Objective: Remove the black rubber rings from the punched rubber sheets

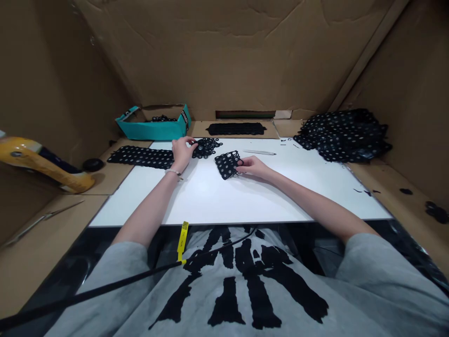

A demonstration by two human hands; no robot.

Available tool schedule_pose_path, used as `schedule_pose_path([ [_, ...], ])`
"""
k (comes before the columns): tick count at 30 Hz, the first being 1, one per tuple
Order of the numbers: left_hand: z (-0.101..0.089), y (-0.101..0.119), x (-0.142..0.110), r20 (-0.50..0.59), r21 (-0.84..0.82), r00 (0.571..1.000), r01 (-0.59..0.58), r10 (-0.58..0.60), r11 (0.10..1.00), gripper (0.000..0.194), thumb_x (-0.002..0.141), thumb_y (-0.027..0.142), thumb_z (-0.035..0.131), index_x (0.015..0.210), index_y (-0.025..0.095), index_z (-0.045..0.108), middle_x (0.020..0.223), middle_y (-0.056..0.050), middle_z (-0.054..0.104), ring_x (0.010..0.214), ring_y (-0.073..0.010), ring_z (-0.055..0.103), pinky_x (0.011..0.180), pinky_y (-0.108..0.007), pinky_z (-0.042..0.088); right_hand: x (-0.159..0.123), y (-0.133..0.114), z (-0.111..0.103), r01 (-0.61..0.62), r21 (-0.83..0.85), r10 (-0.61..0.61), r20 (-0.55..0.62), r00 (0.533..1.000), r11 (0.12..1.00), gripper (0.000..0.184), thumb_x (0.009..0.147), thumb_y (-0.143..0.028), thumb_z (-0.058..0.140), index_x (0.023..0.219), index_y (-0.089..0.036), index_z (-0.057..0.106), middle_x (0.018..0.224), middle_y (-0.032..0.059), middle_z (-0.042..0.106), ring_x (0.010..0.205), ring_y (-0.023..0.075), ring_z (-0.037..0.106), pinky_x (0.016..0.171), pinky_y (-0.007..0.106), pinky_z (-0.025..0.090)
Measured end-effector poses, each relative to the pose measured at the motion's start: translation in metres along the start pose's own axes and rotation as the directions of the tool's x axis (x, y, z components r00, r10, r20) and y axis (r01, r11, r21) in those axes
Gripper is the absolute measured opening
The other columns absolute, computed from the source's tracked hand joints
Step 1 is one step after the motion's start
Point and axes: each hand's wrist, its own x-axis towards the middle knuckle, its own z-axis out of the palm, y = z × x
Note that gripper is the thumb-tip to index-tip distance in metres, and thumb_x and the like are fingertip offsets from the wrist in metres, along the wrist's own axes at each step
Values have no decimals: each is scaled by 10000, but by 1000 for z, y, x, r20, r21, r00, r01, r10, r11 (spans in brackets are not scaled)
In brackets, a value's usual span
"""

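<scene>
Creased cardboard (pixel 224 56), smooth white board (pixel 238 201), right fingers (pixel 246 161) pinching perforated sheet (pixel 225 166)

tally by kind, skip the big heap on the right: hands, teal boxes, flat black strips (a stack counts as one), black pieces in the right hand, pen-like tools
Hands: 2 (left hand, right hand)
Teal box: 1
Flat black strips: 2 (left strip, back strip)
Dotted black piece in the right hand: 1
Pen-like tool: 1
Total: 7
</scene>
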Motion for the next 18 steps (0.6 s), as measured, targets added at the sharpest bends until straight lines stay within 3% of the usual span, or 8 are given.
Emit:
schedule_pose_path([
  [3,-2,20,-5,-60,137,997,-42,51,990,209,854,327,704,1033,221,726,1082,-115,717,1137,-351,516,1026,-523,346,1,1,-1,6,3,-6,-3,1000,1000,381,613,-463,830,752,-154,655,671,10,660,626,132,552,614,268,398],
  [6,0,50,-15,79,93,977,-207,200,974,241,862,351,688,1065,226,724,1066,-82,731,1077,-315,560,998,-480,384,2,2,-1,14,13,-13,-9,1000,1000,390,625,-473,830,780,-150,674,686,18,675,641,141,566,622,271,408],
  [9,5,82,-32,324,-31,870,-383,372,923,220,849,418,707,942,221,739,992,-47,759,983,-267,586,959,-435,414,3,2,0,32,11,-32,-8,999,999,409,629,-494,833,787,-144,694,705,24,685,655,143,568,641,276,421],
  [12,11,103,-50,447,-115,780,-435,437,893,245,814,452,745,906,225,751,947,-47,771,959,-262,568,903,-406,436,3,1,0,66,-11,-66,-12,998,998,422,636,-517,825,791,-140,717,694,21,677,652,143,552,631,275,414],
  [18,22,107,-64,468,-142,794,-365,387,920,261,773,407,784,957,222,769,913,-45,767,947,-258,581,855,-375,455,3,2,-1,91,-66,-93,-23,995,994,436,671,-548,791,806,-136,749,668,23,666,609,132,507,573,261,361],
])
